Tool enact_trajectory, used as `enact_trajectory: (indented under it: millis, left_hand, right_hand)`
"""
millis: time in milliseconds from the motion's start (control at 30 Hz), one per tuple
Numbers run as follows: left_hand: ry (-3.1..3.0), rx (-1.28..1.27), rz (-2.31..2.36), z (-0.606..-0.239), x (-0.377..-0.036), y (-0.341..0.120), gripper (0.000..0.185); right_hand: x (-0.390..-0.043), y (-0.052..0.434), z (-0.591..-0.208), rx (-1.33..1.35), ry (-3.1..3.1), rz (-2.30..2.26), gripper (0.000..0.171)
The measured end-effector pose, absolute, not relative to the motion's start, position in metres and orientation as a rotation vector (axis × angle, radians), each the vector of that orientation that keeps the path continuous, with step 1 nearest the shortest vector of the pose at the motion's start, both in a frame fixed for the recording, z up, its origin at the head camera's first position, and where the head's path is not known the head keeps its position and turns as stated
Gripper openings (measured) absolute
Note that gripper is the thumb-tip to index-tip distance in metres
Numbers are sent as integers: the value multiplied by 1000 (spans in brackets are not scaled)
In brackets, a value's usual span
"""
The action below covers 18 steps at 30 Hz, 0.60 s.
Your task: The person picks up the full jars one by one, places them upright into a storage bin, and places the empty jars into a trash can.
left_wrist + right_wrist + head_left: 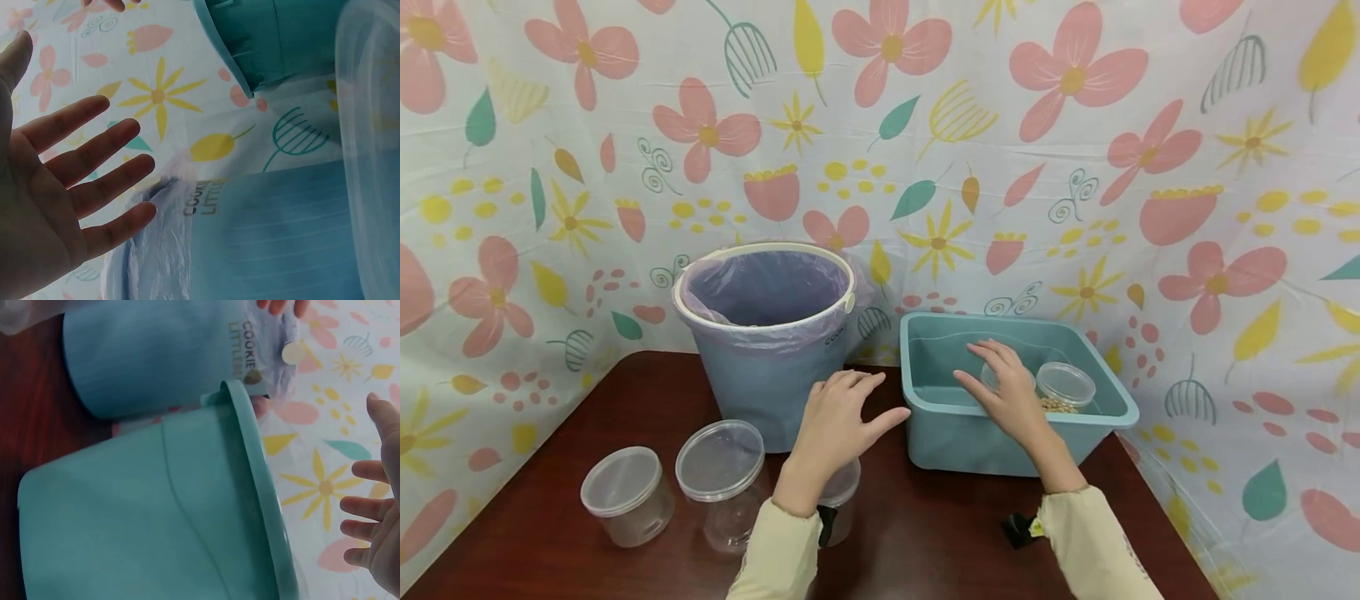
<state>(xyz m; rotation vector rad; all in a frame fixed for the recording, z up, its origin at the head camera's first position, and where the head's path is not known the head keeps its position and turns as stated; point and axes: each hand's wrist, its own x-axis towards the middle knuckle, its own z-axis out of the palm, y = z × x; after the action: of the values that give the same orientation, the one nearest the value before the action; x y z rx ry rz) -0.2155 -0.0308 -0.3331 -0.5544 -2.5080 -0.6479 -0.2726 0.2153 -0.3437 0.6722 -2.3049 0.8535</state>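
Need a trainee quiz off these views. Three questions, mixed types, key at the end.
1. Fill in: a translucent plastic ___ lines the blue bucket.
2. True or false: the left hand and the right hand are both empty.
3. Count: how many clear tubs can be seen on the table, outside the teal basin?

Key:
1. bag
2. True
3. Three, one partly behind the left arm

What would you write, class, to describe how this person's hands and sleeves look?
The left hand and right hand are ungloved, with no rings visible. The left sleeve and right sleeve are pale cream and reach the wrists. A small black piece shows beside the left sleeve's end; a dark block with a yellow patch shows beside the right's.
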Motion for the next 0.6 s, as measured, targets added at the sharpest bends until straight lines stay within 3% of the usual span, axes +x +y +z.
enact_trajectory:
  millis: [600]
  left_hand:
    - [-2451, -503, -683, -345, -194, -51, 53]
  right_hand:
    - [-278, 179, -332, 781, -2208, 873, 42]
